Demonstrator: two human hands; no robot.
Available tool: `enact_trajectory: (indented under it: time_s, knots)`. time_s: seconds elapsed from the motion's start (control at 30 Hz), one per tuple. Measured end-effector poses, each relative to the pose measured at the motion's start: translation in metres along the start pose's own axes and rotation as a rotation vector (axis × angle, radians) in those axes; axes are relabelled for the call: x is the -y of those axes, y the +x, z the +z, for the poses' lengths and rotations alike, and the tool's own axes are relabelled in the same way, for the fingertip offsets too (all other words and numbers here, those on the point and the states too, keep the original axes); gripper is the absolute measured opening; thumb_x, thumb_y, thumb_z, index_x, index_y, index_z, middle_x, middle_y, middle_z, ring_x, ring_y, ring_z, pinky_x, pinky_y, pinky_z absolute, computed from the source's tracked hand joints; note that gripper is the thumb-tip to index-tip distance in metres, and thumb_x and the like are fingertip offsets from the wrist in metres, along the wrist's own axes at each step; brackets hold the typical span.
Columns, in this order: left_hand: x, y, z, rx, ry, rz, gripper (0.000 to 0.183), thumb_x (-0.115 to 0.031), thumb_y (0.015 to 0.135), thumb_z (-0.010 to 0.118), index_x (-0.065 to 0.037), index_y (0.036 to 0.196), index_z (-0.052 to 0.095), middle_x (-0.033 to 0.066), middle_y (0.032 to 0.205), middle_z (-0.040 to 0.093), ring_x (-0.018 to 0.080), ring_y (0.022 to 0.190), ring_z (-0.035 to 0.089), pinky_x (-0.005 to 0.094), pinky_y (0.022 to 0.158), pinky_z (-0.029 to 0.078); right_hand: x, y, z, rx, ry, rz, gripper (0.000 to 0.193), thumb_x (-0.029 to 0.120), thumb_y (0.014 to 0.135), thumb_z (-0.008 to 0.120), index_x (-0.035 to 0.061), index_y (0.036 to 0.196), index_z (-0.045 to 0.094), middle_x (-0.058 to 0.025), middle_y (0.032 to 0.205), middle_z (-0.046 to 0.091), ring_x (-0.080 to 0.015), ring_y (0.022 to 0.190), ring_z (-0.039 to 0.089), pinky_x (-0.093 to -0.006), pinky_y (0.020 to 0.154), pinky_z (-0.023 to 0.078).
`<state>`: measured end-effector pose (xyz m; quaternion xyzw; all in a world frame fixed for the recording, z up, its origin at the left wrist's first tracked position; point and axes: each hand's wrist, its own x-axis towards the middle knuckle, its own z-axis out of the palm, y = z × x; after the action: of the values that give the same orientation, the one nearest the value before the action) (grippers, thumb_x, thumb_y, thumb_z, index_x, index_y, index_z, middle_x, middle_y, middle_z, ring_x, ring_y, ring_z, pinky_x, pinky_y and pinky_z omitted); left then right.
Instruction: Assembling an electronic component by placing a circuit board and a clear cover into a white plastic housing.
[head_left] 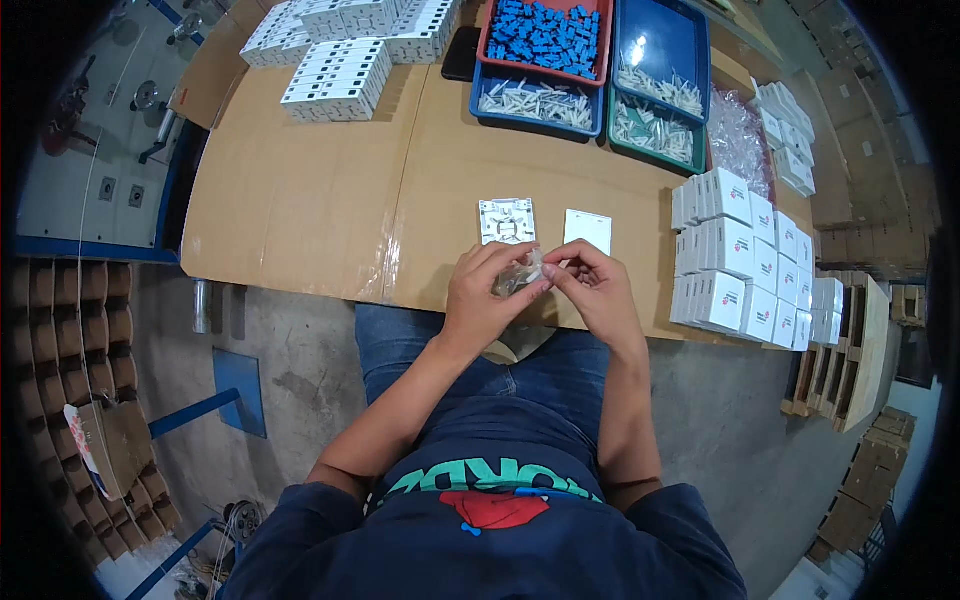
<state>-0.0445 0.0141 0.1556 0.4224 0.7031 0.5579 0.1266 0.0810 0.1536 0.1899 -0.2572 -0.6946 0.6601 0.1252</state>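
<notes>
Clear bag, long axis aslant far-right, clamped in left hand and right hand

Looks moderately bright over the brown tabletop, dimmer across the floor. Glints white in the blue tray and sparkles on the crumpled clear plastic. Leaves the small bag indistinct. Bends straight edges near the rim (typical fisheye), fading to black at the corners.
</notes>
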Motion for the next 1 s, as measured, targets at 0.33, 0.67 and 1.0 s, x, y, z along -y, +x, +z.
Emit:
enact_trajectory:
  time_s: [0.33,0.67,1.0]
  knots:
    - [-0.003,0.0,0.001,0.04,-0.029,0.075,0.048,-0.008,0.075,0.079,-0.011,0.123,0.071,0.0076,0.097,0.066,0.0275,0.091,0.062,0.0386,0.082,0.052,-0.002,-0.001,0.008,0.098,-0.143,-0.145,0.018,0.014,0.101,0.062,-0.0011,0.108,0.07,-0.0068,0.111,0.06,-0.0137,0.093,0.059,-0.0262,0.075,0.047]
    - [-0.001,0.0,-0.003,0.071,0.14,0.19,0.047,-0.014,0.077,0.078,-0.01,0.123,0.069,0.0068,0.098,0.066,0.0271,0.092,0.062,0.0401,0.084,0.048,-0.013,-0.001,0.009,0.147,-0.142,-0.108,0.018,0.015,0.1,0.063,0.0005,0.105,0.072,-0.008,0.116,0.061,-0.0165,0.096,0.063,-0.0277,0.074,0.05]
    - [0.026,-0.006,0.004,0.11,0.096,0.049,0.045,-0.011,0.079,0.075,-0.007,0.123,0.066,0.0105,0.099,0.064,0.0308,0.094,0.062,0.0423,0.085,0.048,-0.009,0.009,0.02,-0.049,-0.254,-0.084,0.016,0.016,0.093,0.072,0.0008,0.097,0.07,-0.01,0.105,0.067,-0.0202,0.084,0.066,-0.0316,0.068,0.052]
